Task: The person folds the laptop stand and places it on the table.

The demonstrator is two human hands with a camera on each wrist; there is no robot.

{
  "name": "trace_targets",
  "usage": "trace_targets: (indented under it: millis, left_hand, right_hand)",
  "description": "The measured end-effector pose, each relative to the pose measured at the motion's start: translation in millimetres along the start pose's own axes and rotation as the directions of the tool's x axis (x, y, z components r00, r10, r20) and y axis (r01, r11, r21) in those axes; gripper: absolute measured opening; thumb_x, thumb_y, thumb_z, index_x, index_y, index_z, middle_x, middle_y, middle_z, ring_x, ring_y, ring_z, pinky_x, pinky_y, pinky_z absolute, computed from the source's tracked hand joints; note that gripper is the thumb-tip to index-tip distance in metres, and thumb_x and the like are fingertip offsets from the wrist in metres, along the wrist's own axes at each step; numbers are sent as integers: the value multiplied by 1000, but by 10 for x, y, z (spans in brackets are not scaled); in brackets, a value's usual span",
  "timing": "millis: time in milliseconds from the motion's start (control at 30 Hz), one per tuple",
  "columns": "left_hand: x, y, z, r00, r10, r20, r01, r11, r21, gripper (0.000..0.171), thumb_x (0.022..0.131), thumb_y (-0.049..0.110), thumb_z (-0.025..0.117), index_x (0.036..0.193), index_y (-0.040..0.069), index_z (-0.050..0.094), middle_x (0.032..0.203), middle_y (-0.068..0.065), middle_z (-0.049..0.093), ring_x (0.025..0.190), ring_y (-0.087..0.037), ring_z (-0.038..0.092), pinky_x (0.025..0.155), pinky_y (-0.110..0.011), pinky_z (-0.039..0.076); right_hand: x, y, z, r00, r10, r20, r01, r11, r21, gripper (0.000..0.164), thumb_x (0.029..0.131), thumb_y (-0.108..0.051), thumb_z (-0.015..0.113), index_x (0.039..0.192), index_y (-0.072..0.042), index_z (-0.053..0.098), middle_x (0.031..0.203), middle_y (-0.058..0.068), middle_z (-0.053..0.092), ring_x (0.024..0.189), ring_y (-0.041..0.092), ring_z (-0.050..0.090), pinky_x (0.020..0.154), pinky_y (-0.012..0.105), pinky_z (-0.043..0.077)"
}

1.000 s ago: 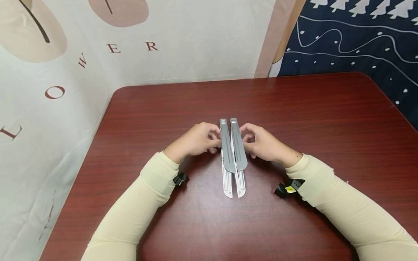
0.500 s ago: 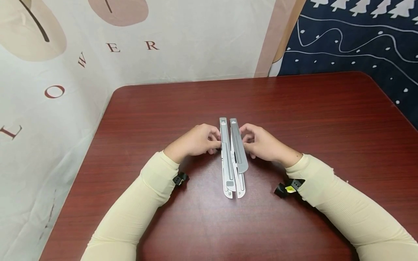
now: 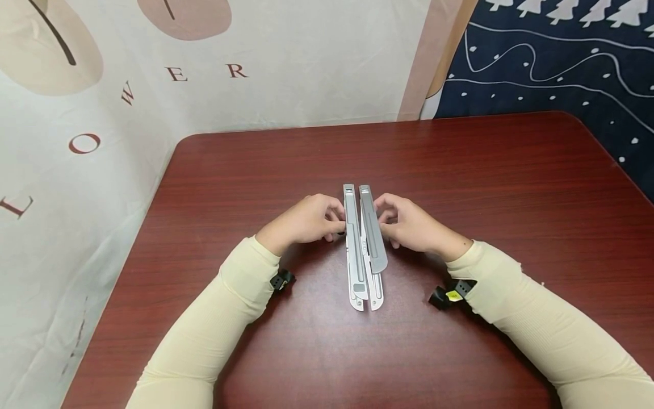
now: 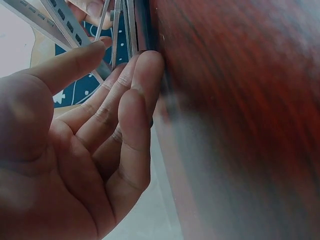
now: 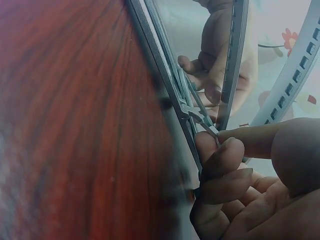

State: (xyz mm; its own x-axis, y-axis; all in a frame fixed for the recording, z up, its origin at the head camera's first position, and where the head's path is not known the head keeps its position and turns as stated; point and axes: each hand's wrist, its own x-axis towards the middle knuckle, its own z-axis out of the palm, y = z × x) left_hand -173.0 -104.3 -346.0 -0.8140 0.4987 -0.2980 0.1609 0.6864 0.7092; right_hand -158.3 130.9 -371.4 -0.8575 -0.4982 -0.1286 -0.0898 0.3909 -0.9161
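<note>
A silver-grey folding laptop stand (image 3: 375, 238) stands mid-table, its two long arms running side by side from the far end toward the person. The left arm (image 3: 352, 238) is tilted lower than the right one. On the stand's left side is my left hand (image 3: 313, 220), thumb at a slotted arm (image 4: 67, 25) and fingertips by the base bars. Opposite it, my right hand (image 3: 413, 226) pinches a short metal strut (image 5: 209, 126) between thumb and index finger. The slotted arms rise above both hands in the wrist views.
The dark red-brown table (image 3: 327, 352) has a glossy wood grain. Behind it hangs a pale cloth (image 3: 306, 68) with printed letters, and a navy cloth (image 3: 552, 62) with white trees covers the right corner. Black wrist cameras (image 3: 283, 280) sit on both sleeves.
The stand's left arm has swung down at its near end, closer to the base, while the right arm keeps about the same tilt. Both hands stay nearly in place.
</note>
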Motion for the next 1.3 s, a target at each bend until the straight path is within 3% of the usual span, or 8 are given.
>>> trace_targets:
  millis: [300,533,867,1300]
  left_hand:
    - [1,1,-1,1000,-16,18,16,1000,12,17,96,19,67,106,6,65,83,-4,76,63,-16,71,69,-26,51]
    - [-2,-17,9,1000,-14,19,14,1000,9,15,95,19,68,104,7,66,83,-4,76,62,-15,71,69,-25,51]
    - [-4,-19,5,1000,-2,27,2,1000,18,13,94,17,68,102,7,67,80,-3,76,62,-15,71,68,-26,52]
    - [-8,0,0,1000,-7,27,6,999,45,13,93,18,69,102,9,68,80,-2,76,62,-14,70,75,-26,50]
  right_hand:
    - [0,-4,-5,999,45,19,-45,999,1,26,91,2,57,117,2,53,73,9,63,46,14,51,41,26,39]
    - [10,-12,1,997,77,23,-77,997,-11,28,89,-2,55,117,-1,54,73,14,63,46,16,52,41,27,40]
    - [10,-27,-3,996,83,23,-82,996,-23,27,89,-5,56,115,0,56,78,6,65,46,17,53,40,28,40]
    - [11,-16,-17,996,77,50,-75,996,-40,29,90,-5,58,118,1,56,80,14,66,46,16,54,41,28,42]
